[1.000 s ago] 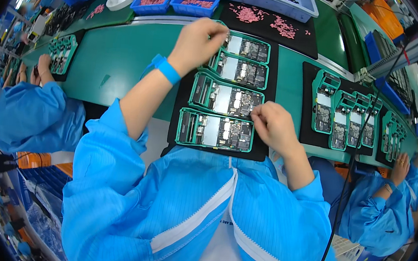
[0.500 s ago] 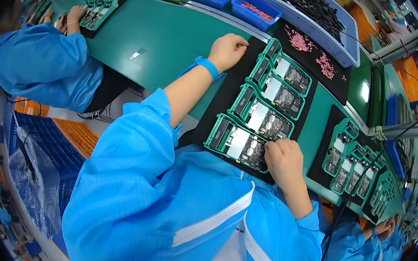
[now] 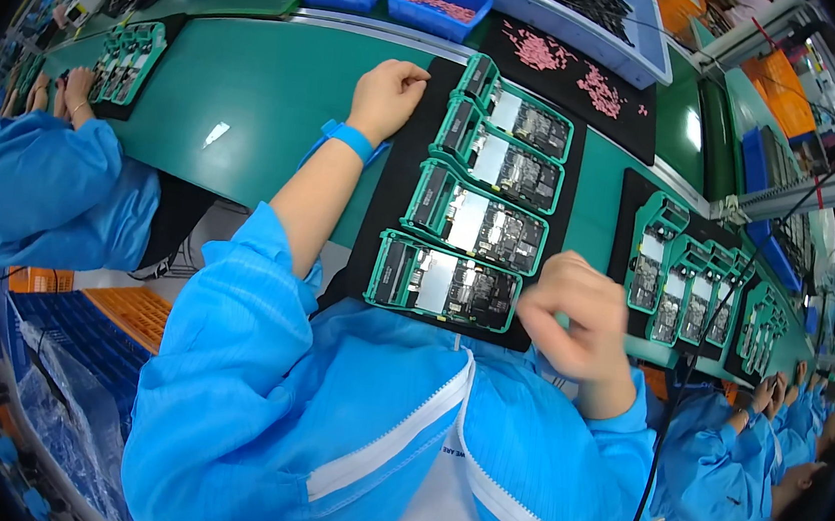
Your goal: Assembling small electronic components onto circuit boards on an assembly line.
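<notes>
Several green fixtures stand in a column on a black mat (image 3: 399, 193) in front of me. Each carries a dark circuit board, a silver plate and a black part along its left side. My right hand (image 3: 578, 316), partly blurred, is raised just right of the nearest fixture (image 3: 448, 282), apart from it. Its fingers are curled in, and whatever they may hold is hidden. At the mat's far left edge rests my left hand (image 3: 387, 102), fingertips pinched together, left of the farthest fixture (image 3: 522, 115). I cannot make out anything in it. A blue band (image 3: 351, 140) circles that wrist.
Small pink pieces (image 3: 538, 51) lie on a dark mat beyond the fixtures. More fill two blue bins (image 3: 437, 6) near a large pale-blue bin (image 3: 649, 52) of black parts. Further fixtures (image 3: 696, 287) stand at right. Co-workers in blue sit left (image 3: 57, 191) and right (image 3: 714, 470).
My right hand has lifted off the nearest fixture's board and moved clear to its right. My left hand stays by the mat's edge. The whole view has shifted, moving the fixtures left in the picture.
</notes>
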`<state>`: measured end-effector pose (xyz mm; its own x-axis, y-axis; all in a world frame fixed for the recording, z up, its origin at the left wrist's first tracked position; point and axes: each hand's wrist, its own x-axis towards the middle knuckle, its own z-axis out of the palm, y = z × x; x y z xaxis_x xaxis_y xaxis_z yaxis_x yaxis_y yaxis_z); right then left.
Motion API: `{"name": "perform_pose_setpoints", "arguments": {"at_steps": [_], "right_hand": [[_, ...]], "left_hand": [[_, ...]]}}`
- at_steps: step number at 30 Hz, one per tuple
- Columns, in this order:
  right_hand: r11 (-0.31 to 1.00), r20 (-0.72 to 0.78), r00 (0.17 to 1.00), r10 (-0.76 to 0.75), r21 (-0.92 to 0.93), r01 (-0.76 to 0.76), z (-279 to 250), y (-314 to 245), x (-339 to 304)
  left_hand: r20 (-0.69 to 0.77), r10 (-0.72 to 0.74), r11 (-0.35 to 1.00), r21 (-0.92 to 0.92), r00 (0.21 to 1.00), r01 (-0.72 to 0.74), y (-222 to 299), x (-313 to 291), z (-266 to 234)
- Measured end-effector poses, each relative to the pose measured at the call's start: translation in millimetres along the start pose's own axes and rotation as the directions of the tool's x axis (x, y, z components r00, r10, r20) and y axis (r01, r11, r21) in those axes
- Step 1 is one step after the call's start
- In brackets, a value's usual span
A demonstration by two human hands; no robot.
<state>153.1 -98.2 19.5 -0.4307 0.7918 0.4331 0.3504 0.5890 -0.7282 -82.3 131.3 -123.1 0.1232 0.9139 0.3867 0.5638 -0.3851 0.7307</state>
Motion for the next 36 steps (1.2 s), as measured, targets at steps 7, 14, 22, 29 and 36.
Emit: {"name": "perform_pose_setpoints", "arguments": {"at_steps": [7, 14, 22, 29, 36], "right_hand": [[0.126, -0.453, 0.676, -0.582, 0.771, 0.625, -27, -86, 31], [-0.046, -0.587, 0.34, -0.735, 0.543, 0.839, -22, -106, 36], [0.011, -0.546, 0.28, -0.79, 0.443, 0.897, -24, -97, 28], [-0.111, -0.576, 0.238, -0.782, 0.504, 0.856, -26, -96, 28], [0.186, -0.473, 0.632, -0.614, 0.691, 0.698, -36, -73, -12]], "left_hand": [[0.023, 0.009, 0.999, -0.039, 1.0, -0.008, 2, 8, 3], [0.039, -0.022, 0.997, -0.077, 0.999, 0.025, -8, 8, 4], [0.038, -0.027, 0.996, -0.087, 0.999, 0.03, -6, 6, 5], [0.028, -0.025, 0.997, -0.078, 0.999, 0.027, -6, 7, 5], [0.039, 0.108, 0.994, -0.019, 0.993, -0.108, 4, 10, 8]]}}
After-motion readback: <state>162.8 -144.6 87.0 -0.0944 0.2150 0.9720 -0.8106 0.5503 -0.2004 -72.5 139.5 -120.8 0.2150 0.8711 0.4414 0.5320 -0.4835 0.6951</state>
